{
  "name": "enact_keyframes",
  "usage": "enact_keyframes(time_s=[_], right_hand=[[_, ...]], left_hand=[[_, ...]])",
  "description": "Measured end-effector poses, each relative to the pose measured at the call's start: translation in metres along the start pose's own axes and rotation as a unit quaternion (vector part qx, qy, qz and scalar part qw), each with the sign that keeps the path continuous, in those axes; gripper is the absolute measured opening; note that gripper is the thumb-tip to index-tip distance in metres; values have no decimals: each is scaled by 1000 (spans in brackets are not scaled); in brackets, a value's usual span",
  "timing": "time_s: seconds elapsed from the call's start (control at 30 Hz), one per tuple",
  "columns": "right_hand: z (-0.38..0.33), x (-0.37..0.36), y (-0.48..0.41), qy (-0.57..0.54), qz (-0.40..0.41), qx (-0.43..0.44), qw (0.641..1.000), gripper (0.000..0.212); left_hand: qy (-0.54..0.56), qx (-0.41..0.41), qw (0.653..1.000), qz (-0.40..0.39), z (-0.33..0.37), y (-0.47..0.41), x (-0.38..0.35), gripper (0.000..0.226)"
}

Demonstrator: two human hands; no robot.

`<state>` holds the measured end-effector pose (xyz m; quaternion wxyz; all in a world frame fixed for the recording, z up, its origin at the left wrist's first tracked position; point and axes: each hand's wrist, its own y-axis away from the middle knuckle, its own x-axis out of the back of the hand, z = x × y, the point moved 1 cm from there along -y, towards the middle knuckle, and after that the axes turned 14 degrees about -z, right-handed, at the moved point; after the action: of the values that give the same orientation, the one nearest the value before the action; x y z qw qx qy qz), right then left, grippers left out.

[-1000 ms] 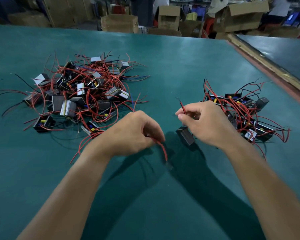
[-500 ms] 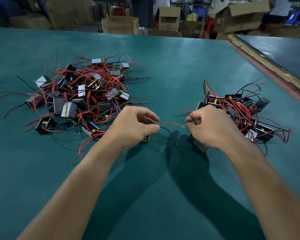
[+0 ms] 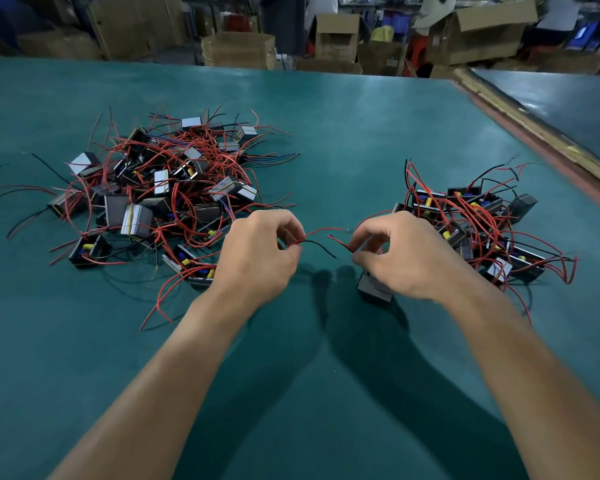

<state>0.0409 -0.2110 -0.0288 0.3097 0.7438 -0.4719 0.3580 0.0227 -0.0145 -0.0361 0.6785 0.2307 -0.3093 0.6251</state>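
Sorting out a small transformer's leads at mid-desk (image 3: 326, 133)

The left hand (image 3: 257, 258) pinches the thin red and black leads (image 3: 321, 245). The right hand (image 3: 406, 258) pinches another red lead (image 3: 340, 242), with the dark transformer block (image 3: 374, 291) just under it at 6 o'clock. The leads look light and springy and the block dense, so grip the insulation, not the bare tips. A large pile (image 3: 160, 192) lies at 10 o'clock and a smaller pile (image 3: 482, 226) at 2. No writing is legible.

Teal tabletop (image 3: 326, 393) fills the view. A second dark table (image 3: 568, 109) adjoins at right. Open cardboard boxes (image 3: 238, 50) line the far edge.
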Motion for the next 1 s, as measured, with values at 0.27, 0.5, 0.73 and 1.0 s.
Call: enact_keyframes(time_s=[0.27, 0.5, 0.73, 1.0], right_hand=[[0, -1, -2, -16, 27, -13, 999, 12], [-2, -2, -3, -77, -6, 4, 997, 15], [-3, -3, -3, -97, -20, 32, 995, 14], [-6, -3, -1, -138, -15, 29, 990, 17]], left_hand=[[16, 18, 999, 36, -1, -2, 4, 16], [47, 24, 998, 38, -2, -2, 5, 12], [70, -39, 997, 15, 4, -1, 5, 40], [143, -87, 986, 24, 9, -2, 2, 22]])
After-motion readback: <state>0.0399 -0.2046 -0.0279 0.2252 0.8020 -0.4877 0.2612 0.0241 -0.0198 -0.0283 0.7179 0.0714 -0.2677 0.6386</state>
